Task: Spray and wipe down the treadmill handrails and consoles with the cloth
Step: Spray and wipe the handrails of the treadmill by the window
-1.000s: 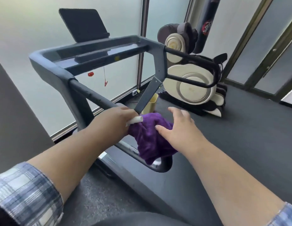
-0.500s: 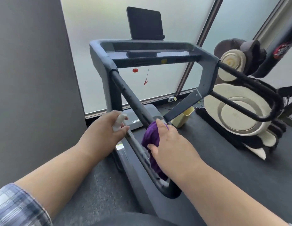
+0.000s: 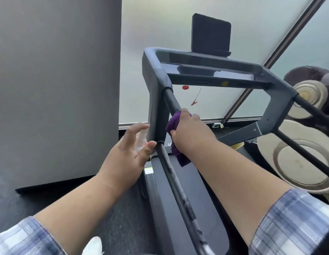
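The dark grey treadmill has a left handrail point(image 3: 171, 101) that runs down toward me from the console point(image 3: 206, 70). My right hand point(image 3: 189, 131) grips a purple cloth point(image 3: 173, 122) wrapped on that rail just below the console corner, and a flap of cloth hangs under my wrist. My left hand point(image 3: 128, 153) holds a small white spray bottle point(image 3: 141, 139) between fingers and thumb. It is just left of the grey upright point(image 3: 156, 115), with the thumb next to the rail. A black screen point(image 3: 210, 35) stands on top of the console.
A grey wall panel point(image 3: 57, 89) stands close on the left. A cream and brown massage chair point(image 3: 298, 157) fills the right side behind the right handrail point(image 3: 312, 111). A red safety clip point(image 3: 194, 103) hangs under the console. The treadmill deck point(image 3: 189, 181) lies below, with frosted glass behind.
My right hand has slid the cloth up the left handrail toward the console. My left hand with the bottle moved forward beside the upright. The view swung to the left.
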A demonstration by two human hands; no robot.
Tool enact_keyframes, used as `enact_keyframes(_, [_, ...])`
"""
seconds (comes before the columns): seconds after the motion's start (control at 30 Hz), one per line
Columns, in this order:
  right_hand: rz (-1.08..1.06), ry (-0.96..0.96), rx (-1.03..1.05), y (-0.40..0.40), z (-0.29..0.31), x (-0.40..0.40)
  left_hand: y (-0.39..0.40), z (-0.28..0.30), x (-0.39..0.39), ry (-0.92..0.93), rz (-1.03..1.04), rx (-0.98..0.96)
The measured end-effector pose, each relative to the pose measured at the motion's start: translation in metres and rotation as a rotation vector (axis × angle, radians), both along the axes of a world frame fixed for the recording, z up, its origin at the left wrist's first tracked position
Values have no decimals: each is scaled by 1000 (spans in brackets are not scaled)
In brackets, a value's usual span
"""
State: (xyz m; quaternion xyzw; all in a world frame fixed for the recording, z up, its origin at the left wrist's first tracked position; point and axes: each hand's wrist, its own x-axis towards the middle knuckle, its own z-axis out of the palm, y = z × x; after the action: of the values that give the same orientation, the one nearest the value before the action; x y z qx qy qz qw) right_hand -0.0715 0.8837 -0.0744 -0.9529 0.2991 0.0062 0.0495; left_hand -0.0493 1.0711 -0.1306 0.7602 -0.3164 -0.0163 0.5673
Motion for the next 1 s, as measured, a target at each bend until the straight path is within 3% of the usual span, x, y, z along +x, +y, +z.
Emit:
enact_keyframes(0.37, [-149, 15, -52, -19, 7, 128, -11, 3, 109, 67, -219, 90])
enact_keyframes(0.57, [-204, 50, -64, -13, 9, 118, -28, 5, 139, 108, -331, 133])
enact_keyframes(0.8, [-268, 53, 44, 7, 16, 41, -45, 9, 156, 137, -463, 103])
enact_keyframes(1.0, [-395, 129, -134, 18, 8, 73, -45, 5, 172, 114, -505, 61])
